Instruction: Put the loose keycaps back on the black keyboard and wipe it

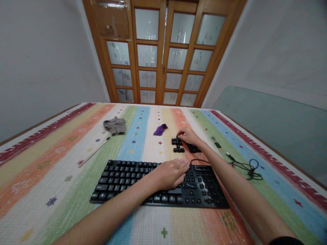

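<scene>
Wooden doors (133, 51) are standing beyond the striped surface (63, 204). My left hand (170, 173) is resting, fingers extended, on the keyboard (122, 173); my right hand (189, 136) is hovering beside loose keys (178, 150), grip unclear. Apparently I'm arranging keys, and the next move is calling for light pinching.

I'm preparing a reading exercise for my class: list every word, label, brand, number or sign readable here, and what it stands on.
No words, brands or numbers can be read.
Keyboard: pale key legends, too small to read.
Keyboard's lower right part: a pale mark, too blurred to read.
Loose keycaps: no legends can be made out.
Tablecloth: "+"-shaped crosses, seemingly only pattern.
</scene>
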`<state>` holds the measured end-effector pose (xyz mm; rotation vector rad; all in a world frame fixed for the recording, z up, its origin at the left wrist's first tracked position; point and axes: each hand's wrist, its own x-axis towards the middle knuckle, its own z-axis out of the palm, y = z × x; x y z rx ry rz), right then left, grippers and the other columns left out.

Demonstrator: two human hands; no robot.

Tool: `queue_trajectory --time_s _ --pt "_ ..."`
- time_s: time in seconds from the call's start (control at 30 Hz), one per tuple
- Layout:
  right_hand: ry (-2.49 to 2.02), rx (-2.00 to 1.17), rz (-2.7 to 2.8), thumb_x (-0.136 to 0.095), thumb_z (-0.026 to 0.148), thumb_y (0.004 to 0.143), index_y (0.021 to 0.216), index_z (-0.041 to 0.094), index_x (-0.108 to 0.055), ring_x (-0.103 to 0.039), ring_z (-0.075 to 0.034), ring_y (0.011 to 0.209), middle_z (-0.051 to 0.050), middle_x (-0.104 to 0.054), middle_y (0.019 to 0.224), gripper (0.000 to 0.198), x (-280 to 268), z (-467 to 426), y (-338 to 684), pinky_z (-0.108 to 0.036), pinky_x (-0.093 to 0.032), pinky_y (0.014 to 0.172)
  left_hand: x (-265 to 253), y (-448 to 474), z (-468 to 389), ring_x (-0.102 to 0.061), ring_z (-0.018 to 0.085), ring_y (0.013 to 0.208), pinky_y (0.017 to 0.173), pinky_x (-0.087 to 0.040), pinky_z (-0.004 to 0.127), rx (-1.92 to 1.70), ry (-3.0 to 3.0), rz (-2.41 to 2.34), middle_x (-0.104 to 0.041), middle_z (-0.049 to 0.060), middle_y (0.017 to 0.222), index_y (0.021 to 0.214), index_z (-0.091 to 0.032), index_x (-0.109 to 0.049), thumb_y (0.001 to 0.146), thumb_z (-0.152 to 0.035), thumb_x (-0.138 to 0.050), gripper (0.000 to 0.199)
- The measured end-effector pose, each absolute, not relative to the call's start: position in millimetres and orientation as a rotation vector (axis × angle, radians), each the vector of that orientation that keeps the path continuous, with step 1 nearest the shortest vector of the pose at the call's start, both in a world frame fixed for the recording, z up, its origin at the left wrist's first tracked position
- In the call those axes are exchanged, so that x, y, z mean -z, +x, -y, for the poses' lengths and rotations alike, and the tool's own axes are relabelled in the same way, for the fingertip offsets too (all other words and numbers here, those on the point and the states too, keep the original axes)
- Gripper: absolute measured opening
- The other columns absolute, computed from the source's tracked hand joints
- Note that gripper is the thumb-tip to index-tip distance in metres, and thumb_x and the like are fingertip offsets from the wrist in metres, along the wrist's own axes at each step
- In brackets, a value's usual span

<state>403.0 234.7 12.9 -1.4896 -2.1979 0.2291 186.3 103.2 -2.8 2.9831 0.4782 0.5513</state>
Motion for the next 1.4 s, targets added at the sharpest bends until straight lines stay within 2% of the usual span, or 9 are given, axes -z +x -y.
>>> queue_trajectory --time_s 0.33,0.57,0.8,1.0,1.17,1.4 --pt "-1.309 -0.306 2.057 -0.061 0.026 0.082 0.087 0.018 -0.07 -0.063 -0.018 0.079 -0.005 -0.072 0.087 0.013 -39 -166 409 -0.03 -0.049 0.073 7 185 -103 -0.049 0.022 0.133 0.114 -0.04 0.038 -0.625 2.971 -0.479 -0.054 0.015 0.141 0.135 -0.01 -0.048 0.099 -0.023 -0.039 0.039" --pt "-1.307 -0.478 1.996 -0.064 0.032 0.084 0.088 0.02 -0.071 -0.063 -0.02 0.08 -0.005 -0.068 0.086 0.014 -18 -83 420 -0.033 -0.051 0.075 3 186 -104 -0.055 0.024 0.127 0.114 -0.039 0.039 -0.589 3.03 -0.481 -0.059 0.018 0.133 0.126 -0.006 -0.055 0.098 -0.024 -0.044 0.035" --pt "-1.239 -0.468 2.039 -0.061 0.03 0.088 0.091 0.021 -0.07 -0.062 -0.021 0.083 -0.006 -0.069 0.086 0.013 -6 -67 411 -0.036 -0.052 0.076 6 184 -105 -0.053 0.024 0.129 0.113 -0.04 0.042 -0.617 3.015 -0.497 -0.058 0.016 0.137 0.132 -0.01 -0.053 0.099 -0.027 -0.042 0.038" --pt "-1.116 -0.418 2.089 -0.061 0.028 0.091 0.092 0.023 -0.07 -0.063 -0.023 0.092 -0.006 -0.073 0.093 0.01 -8 -66 413 -0.041 -0.05 0.086 7 183 -103 -0.051 0.021 0.132 0.113 -0.041 0.039 -0.66 2.95 -0.532 -0.056 0.014 0.139 0.136 -0.012 -0.05 0.099 -0.024 -0.042 0.04" --pt "-1.109 -0.393 2.106 -0.062 0.027 0.091 0.091 0.023 -0.07 -0.063 -0.023 0.091 -0.006 -0.073 0.092 0.009 -6 -67 417 -0.041 -0.05 0.085 2 183 -103 -0.047 0.023 0.135 0.115 -0.038 0.043 -0.612 2.986 -0.445 -0.052 0.01 0.144 0.138 -0.016 -0.048 0.098 -0.021 -0.046 0.04" --pt "-1.158 -0.289 2.169 -0.059 0.023 0.09 0.09 0.022 -0.069 -0.062 -0.023 0.085 -0.007 -0.071 0.086 0.01 -6 -65 415 -0.039 -0.051 0.079 3 184 -105 -0.044 0.026 0.137 0.115 -0.037 0.044 -0.573 3.021 -0.407 -0.052 0.011 0.144 0.137 -0.013 -0.05 0.099 -0.023 -0.045 0.039"
